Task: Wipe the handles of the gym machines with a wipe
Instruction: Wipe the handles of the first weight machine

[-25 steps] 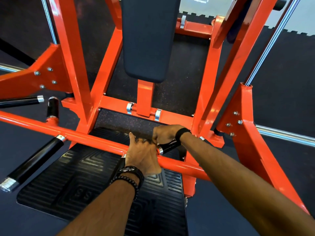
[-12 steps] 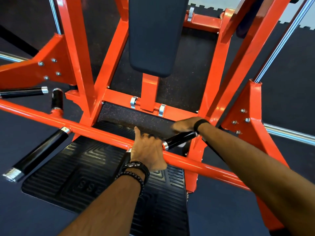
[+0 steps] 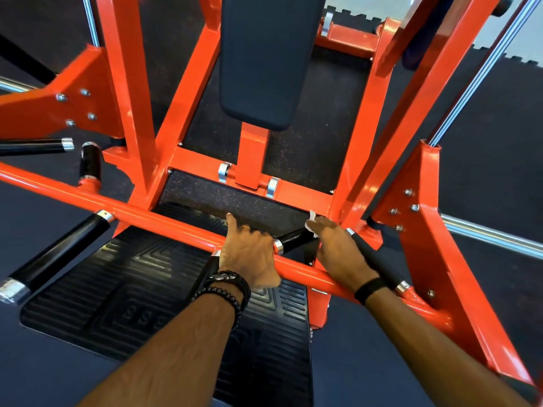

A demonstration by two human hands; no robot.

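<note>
At the frame's centre, the left hand (image 3: 249, 257) is gripping the orange crossbar (image 3: 164, 223), fingers curled over it. Just right, the right hand (image 3: 338, 251) is holding a white wipe (image 3: 311, 221) under loosely bent fingers against a black handle (image 3: 295, 239). A second black handle (image 3: 379, 262) is lying beneath its wrist. A ribbed black footplate (image 3: 102, 289) is filling the lower left, a dark pad (image 3: 264, 54) the top centre.

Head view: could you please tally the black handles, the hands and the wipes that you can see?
Black handles: 6
White wipe: 1
Hands: 2, the left hand on the orange bar, the right hand holding that wipe
Total: 9
</note>
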